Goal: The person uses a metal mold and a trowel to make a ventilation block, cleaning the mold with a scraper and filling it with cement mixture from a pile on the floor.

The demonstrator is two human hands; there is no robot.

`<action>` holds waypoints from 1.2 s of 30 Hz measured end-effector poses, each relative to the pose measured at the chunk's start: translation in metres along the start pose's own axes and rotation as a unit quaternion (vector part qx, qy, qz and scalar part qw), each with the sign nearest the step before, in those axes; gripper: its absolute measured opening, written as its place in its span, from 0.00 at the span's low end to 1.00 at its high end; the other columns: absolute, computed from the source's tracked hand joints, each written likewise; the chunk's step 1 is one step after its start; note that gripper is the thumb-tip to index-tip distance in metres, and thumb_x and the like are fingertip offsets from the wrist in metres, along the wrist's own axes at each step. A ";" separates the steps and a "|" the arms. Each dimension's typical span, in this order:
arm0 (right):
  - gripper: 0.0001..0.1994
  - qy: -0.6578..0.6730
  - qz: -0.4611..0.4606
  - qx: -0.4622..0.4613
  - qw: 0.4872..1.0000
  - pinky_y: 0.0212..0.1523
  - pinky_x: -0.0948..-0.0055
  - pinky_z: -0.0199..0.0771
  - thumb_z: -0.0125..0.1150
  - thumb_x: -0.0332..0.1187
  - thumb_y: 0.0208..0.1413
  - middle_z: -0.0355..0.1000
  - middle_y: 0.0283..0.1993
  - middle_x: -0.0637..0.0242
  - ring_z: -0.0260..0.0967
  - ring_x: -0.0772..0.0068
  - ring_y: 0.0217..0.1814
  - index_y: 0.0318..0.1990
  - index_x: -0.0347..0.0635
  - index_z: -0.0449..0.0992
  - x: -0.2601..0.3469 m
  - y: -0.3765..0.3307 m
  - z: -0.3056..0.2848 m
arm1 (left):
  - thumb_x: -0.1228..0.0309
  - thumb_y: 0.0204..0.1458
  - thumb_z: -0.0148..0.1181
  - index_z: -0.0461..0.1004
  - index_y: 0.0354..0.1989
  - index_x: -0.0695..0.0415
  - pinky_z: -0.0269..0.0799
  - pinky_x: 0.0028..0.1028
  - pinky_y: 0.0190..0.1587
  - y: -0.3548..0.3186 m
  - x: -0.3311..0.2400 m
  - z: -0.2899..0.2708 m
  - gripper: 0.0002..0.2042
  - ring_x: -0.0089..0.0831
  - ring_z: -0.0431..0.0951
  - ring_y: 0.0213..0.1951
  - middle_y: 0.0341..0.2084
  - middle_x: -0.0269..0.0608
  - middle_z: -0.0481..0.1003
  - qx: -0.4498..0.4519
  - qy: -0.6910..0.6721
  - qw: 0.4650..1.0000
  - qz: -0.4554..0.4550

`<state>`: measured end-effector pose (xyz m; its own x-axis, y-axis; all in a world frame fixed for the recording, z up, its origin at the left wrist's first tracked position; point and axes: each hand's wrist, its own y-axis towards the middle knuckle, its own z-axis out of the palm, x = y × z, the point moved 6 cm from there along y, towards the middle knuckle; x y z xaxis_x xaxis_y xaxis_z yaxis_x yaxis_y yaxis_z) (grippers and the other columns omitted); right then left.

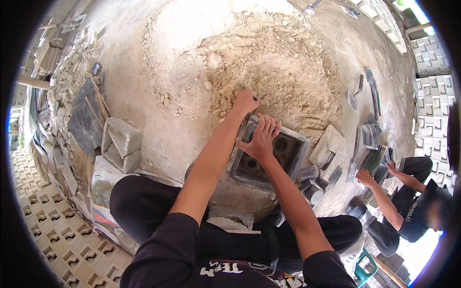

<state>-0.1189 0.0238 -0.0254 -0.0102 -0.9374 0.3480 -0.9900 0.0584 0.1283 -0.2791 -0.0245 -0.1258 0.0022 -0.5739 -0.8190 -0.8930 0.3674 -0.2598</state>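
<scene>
1. Spreading its partly bent fingers, the bare right hand is reaching over the left part of a dark grey, square, box-like frame, seemingly touching it.
2. The bare left hand is curling near the frame's far-left corner; whether it is gripping anything, I cannot tell.
3. The frame is lying at the near side of a tan, crumbly heap, left of grey cylindrical pieces.
4. Handling is apparently under way: dark round forms are showing inside, no tan fill is appearing, and what remains is staying unclear.
</scene>
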 end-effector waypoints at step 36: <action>0.53 0.015 0.015 0.027 0.999 0.71 0.37 0.23 0.71 0.56 0.33 0.52 0.63 0.49 0.43 0.46 0.71 0.64 0.32 0.52 0.007 0.005 -0.003 | 0.42 0.52 0.60 0.75 0.49 0.69 0.75 0.35 0.45 -0.011 0.004 0.022 0.35 0.39 0.80 0.38 0.31 0.51 0.79 0.164 -0.240 0.942 -0.168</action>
<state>-0.1233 0.0186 -0.0198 -0.0362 -0.9248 0.3788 -0.9955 0.0667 0.0676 -0.2591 -0.0147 -0.1373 0.5331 -0.3301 -0.7790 -0.6187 0.4758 -0.6251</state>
